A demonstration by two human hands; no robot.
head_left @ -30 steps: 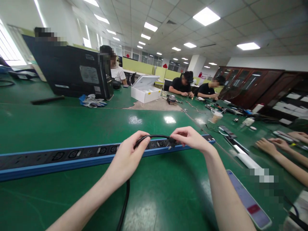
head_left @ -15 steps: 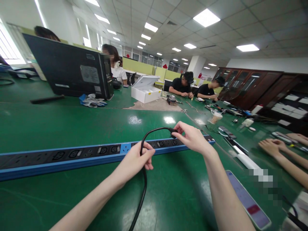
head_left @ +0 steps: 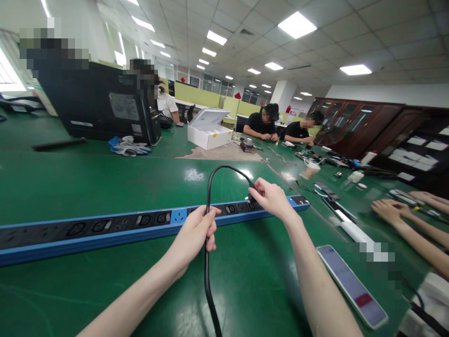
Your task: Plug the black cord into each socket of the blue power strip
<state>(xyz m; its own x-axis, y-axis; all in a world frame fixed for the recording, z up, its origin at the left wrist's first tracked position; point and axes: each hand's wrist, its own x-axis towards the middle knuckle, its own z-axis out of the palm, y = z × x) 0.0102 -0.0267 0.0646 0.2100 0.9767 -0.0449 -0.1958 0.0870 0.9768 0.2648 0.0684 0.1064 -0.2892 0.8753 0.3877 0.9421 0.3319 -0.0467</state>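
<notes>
A long blue-and-black power strip (head_left: 121,227) with several sockets lies across the green table. My left hand (head_left: 199,227) is closed round a black power cord (head_left: 207,276), just over the strip's near edge. From there the cord arches up and over to a black plug (head_left: 251,195) pinched in my right hand (head_left: 270,195). Metal pins show on the plug's left side. It is held above the sockets toward the strip's right end; whether it touches the strip I cannot tell.
A phone (head_left: 352,285) lies right of my right forearm. A co-worker's hands (head_left: 389,213) rest at the far right. Farther back are a white box (head_left: 210,136), gloves (head_left: 129,146), a black computer case (head_left: 105,110), a cup (head_left: 310,171) and two people in black.
The cord's arch between my hands has risen higher, and the plug has turned so its pins show. My left hand has shifted slightly along the cord; the view has moved a little.
</notes>
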